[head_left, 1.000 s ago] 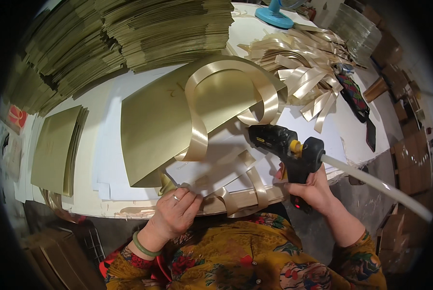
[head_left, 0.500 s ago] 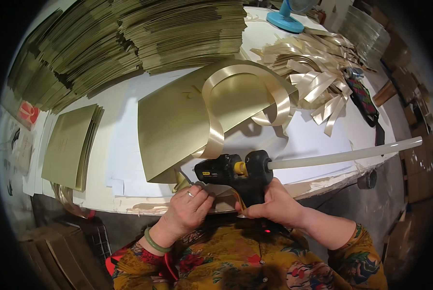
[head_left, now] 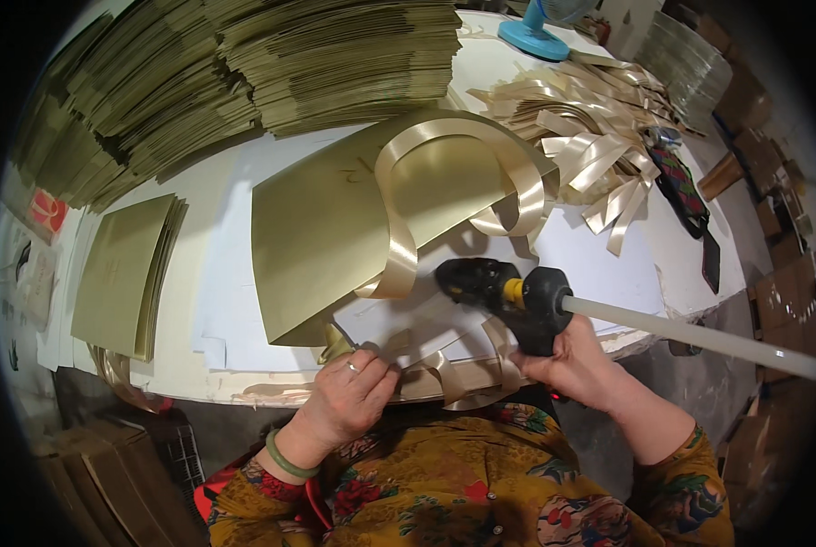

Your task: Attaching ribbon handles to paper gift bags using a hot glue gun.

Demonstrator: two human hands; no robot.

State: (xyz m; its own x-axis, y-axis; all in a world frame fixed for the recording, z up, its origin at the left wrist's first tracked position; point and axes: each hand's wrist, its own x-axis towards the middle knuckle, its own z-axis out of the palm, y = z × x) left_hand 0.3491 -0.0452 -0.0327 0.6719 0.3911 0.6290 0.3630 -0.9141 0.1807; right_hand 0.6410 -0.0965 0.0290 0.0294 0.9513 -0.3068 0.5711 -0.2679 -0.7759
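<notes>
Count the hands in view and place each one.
2: the left hand pinches the near edge of the gold bag; the right hand grips the black glue gun. No other hand shows.

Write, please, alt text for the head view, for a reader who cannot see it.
A person's right hand holds a black glue gun with a pale glue stick; the left hand is beside a gold paper bag with looping satin ribbon. Stacked gold paper and loose ribbons lie behind on a table.
</notes>
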